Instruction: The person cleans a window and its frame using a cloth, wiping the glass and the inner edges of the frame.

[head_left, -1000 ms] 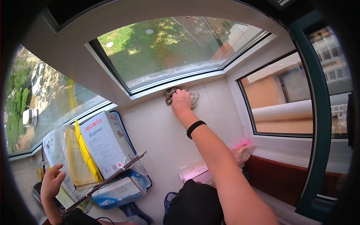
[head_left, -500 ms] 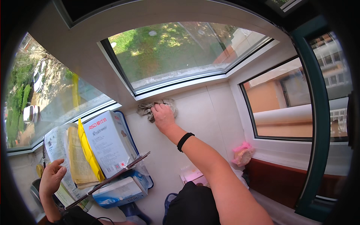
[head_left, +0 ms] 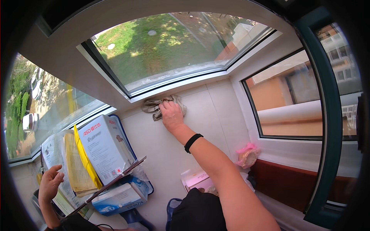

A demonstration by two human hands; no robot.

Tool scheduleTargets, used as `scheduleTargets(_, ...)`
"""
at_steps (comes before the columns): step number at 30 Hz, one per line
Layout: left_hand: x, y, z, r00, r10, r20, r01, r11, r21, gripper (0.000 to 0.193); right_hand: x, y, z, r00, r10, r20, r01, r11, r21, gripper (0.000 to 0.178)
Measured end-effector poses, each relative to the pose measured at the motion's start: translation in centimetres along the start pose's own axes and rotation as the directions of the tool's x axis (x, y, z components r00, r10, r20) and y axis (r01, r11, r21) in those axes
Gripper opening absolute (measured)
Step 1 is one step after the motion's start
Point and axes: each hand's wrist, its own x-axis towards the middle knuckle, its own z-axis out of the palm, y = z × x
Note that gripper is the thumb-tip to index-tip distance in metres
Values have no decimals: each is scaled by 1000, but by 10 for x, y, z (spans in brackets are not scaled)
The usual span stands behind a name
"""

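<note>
My right hand [head_left: 172, 116] presses a crumpled grey-beige rag [head_left: 152, 105] onto the pale tiled sill [head_left: 154, 142], close to the foot of the window frame. The fingers are bunched into the cloth, and part of it sticks out on both sides. A black band circles that wrist. On the left, my left hand [head_left: 51, 184] is held up beside a stack of papers [head_left: 58, 161]. Its fingers are loosely bent and apart, with nothing visible in them.
A white box [head_left: 104, 148], a yellow folder [head_left: 85, 159] and a blue-white box [head_left: 117, 198] crowd the left. A thin dark rod [head_left: 111, 181] slants across them. Right of my arm lie a pink box [head_left: 192, 179] and a pink bag [head_left: 248, 155]. Window panes [head_left: 162, 50] enclose the sill.
The whole view has shifted slightly. My right hand and the rag have slid a little to the right along the sill. My left hand stays raised in much the same pose.
</note>
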Motion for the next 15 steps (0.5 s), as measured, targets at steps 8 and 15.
scheduleTargets(8,0,-29,-5,998,-60,-32,60,998,8,48,5,175,-43,918,391,72,-372,908,-193,26)
scheduleTargets(15,1,-66,-16,995,-57,-76,63,995,75,44,-5,201,-41,929,354,106,-325,919,-226,33)
